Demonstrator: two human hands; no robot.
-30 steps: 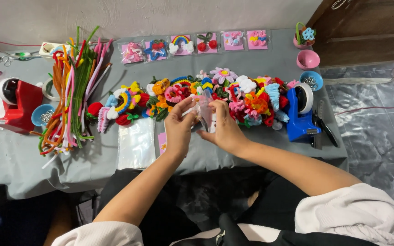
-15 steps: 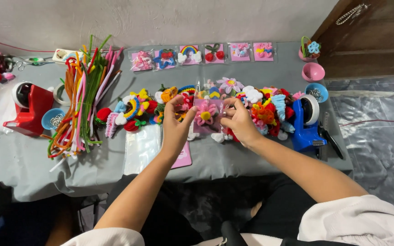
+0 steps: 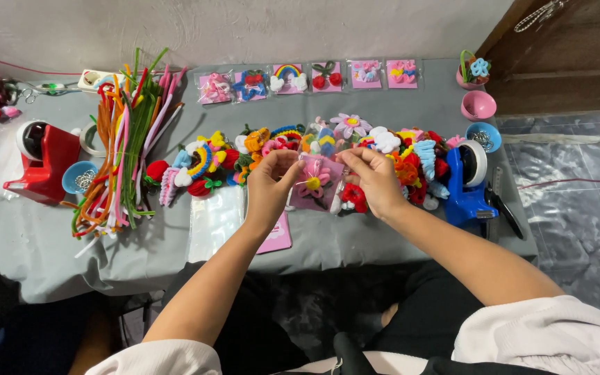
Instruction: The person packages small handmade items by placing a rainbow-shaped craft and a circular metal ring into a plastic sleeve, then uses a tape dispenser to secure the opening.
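Head view, looking down on a grey-covered table [image 3: 50,243]. The left hand [image 3: 270,189] and the right hand [image 3: 376,179] together hold a small pink card [image 3: 316,184] in a clear sleeve just above the table, each hand pinching an upper corner between thumb and fingertips, so both hands are closed narrowly on the card. On the card sits a pink pipe-cleaner flower [image 3: 313,178] with a yellow centre.

Directly behind the card runs a long heap of pipe-cleaner ornaments [image 3: 244,149], spreading left and right of it. A red cherry-like ornament [image 3: 354,196] lies just right of the card, under the right hand. In front of the card and to its left lie a stack of clear plastic sleeves [image 3: 214,222] and a second pink card [image 3: 276,236], the latter partly hidden by the left forearm.

Further behind the card, along the table's far edge, is a row of finished pink cards in sleeves [image 3: 307,75]. Well left of the card lies a bundle of straight pipe cleaners [image 3: 123,142], and beyond it a red tape dispenser [image 3: 39,163] with a small blue bowl [image 3: 78,177] beside it. Right of the card stands a blue tape dispenser [image 3: 465,180], with black scissors [image 3: 505,208] just past it and a pink bowl [image 3: 478,105] behind it.
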